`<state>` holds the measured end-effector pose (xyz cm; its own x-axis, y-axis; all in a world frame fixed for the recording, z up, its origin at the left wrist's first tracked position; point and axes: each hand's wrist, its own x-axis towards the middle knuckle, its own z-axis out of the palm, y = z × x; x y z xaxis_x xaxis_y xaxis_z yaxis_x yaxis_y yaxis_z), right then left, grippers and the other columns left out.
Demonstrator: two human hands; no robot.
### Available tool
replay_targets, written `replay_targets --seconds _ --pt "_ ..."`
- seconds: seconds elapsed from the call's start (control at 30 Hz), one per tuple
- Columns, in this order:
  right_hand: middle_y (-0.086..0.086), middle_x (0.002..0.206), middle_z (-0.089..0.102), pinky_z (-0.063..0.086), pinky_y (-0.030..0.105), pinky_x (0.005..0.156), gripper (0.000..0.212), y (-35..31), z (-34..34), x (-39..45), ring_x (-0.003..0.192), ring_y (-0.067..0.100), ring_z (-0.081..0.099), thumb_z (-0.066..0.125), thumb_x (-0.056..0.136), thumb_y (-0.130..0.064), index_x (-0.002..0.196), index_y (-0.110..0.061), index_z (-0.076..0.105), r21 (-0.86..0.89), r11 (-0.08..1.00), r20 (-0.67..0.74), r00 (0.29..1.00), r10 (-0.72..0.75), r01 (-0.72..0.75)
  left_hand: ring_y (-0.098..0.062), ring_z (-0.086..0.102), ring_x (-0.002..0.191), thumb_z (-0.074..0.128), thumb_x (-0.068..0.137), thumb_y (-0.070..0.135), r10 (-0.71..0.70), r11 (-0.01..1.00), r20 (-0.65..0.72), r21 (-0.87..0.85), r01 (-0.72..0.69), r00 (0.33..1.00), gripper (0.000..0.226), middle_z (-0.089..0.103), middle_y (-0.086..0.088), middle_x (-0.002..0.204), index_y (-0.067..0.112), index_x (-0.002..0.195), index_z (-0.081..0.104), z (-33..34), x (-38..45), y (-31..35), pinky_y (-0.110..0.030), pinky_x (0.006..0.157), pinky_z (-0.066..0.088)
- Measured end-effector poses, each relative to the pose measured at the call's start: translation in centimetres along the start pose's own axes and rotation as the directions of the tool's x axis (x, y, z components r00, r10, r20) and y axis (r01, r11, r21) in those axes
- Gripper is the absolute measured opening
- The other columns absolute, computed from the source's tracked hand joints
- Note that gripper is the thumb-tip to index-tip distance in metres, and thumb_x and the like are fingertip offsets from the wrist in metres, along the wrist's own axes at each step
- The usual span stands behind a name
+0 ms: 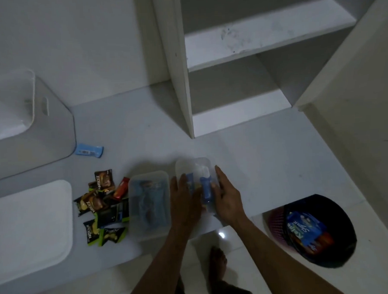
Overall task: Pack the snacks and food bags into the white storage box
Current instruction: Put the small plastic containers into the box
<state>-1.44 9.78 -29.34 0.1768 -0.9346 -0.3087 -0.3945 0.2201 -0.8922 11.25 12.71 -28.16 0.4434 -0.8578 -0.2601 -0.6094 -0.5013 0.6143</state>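
I'm seeing the white storage box (33,130) sitting at the counter's (267,156) far left, with its lid (28,225) lying flat nearer me. A clear container (150,203) is lying beside the pile of snack packets (102,208). My left hand (183,201) and right hand (227,198) are pressing, fingers straight, on either side of a second clear tub (194,169) holding blue packets. One blue packet (89,150) is lying just beside the box.

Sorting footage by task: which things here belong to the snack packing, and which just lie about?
Job: white storage box, snack packets, blue packet, two clear tubs, both hands.
Lying about: white lid, bin, shelves.
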Motion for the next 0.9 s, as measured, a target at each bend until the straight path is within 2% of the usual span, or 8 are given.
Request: replay_targets --seconds 0.1,0.27,0.37,0.43,0.6,0.7,0.8,0.9 --pt "0.000 0.144 0.047 0.035 -0.005 0.089 0.052 -0.3 -0.3 0.2 0.127 0.012 0.047 0.044 0.103 -0.026 0.153 -0.020 0.031 0.058 0.998 0.013 1.000 0.019 -0.020 -0.024 0.053 0.116 0.062 0.091 0.037 0.021 0.999 -0.004 -0.024 -0.021 1.000 0.055 0.042 -0.008 0.137 0.015 0.137 0.042 0.2 -0.1 0.4 -0.022 0.087 0.043" --pt "0.005 0.149 0.046 0.036 -0.003 0.093 0.053 -2.5 -1.9 -1.6 0.128 0.011 0.047 0.048 0.102 -0.021 0.152 -0.016 0.033 -0.010 0.997 -0.040 0.997 -0.071 0.071 -0.021 0.038 0.135 0.061 0.093 0.036 0.043 0.996 -0.063 -0.070 -0.047 0.997 0.063 0.034 -0.008 0.152 0.015 0.147 0.036 -1.7 -2.4 2.9 -0.017 0.097 0.022" --pt "0.003 0.153 0.042 0.043 0.028 0.109 0.057 -4.3 -1.5 -2.6 0.135 0.018 0.046 0.053 0.100 -0.026 0.153 -0.021 0.032 -0.001 0.994 -0.027 0.994 -0.108 0.108 -0.019 0.029 0.141 0.059 0.094 0.040 0.076 0.995 -0.104 -0.052 -0.081 0.992 0.064 0.030 -0.006 0.155 0.018 0.148 0.033 -3.9 -3.2 3.0 -0.018 0.099 0.017" --pt "0.000 0.154 0.040 0.044 0.036 0.109 0.060 -5.6 -0.2 -3.3 0.137 0.018 0.044 0.054 0.099 -0.033 0.153 -0.025 0.031 0.017 0.995 -0.009 0.995 -0.097 0.097 -0.020 0.028 0.142 0.059 0.094 0.040 0.090 0.995 -0.127 -0.034 -0.095 0.988 0.065 0.030 -0.006 0.155 0.018 0.149 0.032 -5.7 -3.6 2.3 -0.022 0.106 0.022" --pt "0.001 0.155 0.040 0.042 0.038 0.112 0.062 -7.7 4.9 -5.4 0.138 0.020 0.044 0.056 0.097 -0.037 0.153 -0.027 0.030 0.017 0.996 0.039 0.995 -0.093 0.093 -0.026 0.041 0.134 0.060 0.088 0.051 0.089 0.996 -0.097 0.007 -0.088 0.991 0.056 0.046 -0.008 0.141 0.019 0.134 0.049 -10.1 -4.2 -2.6 -0.036 0.107 0.041" --pt "0.002 0.153 0.042 0.034 0.017 0.106 0.060 -8.6 7.7 -6.6 0.137 0.018 0.044 0.057 0.098 -0.030 0.152 -0.022 0.033 0.000 0.996 0.043 0.995 -0.085 0.085 -0.025 0.048 0.126 0.053 0.084 0.064 0.080 0.997 -0.079 0.015 -0.079 0.994 0.064 0.052 -0.008 0.133 0.018 0.128 0.054 -11.3 -4.0 -6.1 -0.040 0.099 0.049" --pt "0.003 0.154 0.041 0.031 0.016 0.104 0.059 -8.9 9.8 -7.5 0.138 0.019 0.042 0.055 0.099 -0.029 0.153 -0.020 0.032 -0.031 0.997 0.054 0.996 -0.067 0.068 -0.016 0.047 0.122 0.064 0.085 0.048 0.059 0.997 -0.079 -0.048 -0.063 0.995 0.062 0.049 -0.006 0.136 0.015 0.136 0.049 -12.7 -4.0 -7.2 -0.020 0.093 0.043" --pt "0.005 0.154 0.040 0.033 0.024 0.111 0.058 -8.5 11.1 -7.5 0.140 0.021 0.041 0.053 0.100 -0.026 0.153 -0.019 0.030 -0.049 0.996 0.041 0.997 -0.066 0.068 -0.011 0.042 0.120 0.066 0.089 0.032 0.072 0.990 -0.028 -0.117 -0.075 0.997 0.058 0.046 -0.009 0.139 0.011 0.140 0.045 -13.2 -4.0 -8.1 -0.024 0.096 0.040"
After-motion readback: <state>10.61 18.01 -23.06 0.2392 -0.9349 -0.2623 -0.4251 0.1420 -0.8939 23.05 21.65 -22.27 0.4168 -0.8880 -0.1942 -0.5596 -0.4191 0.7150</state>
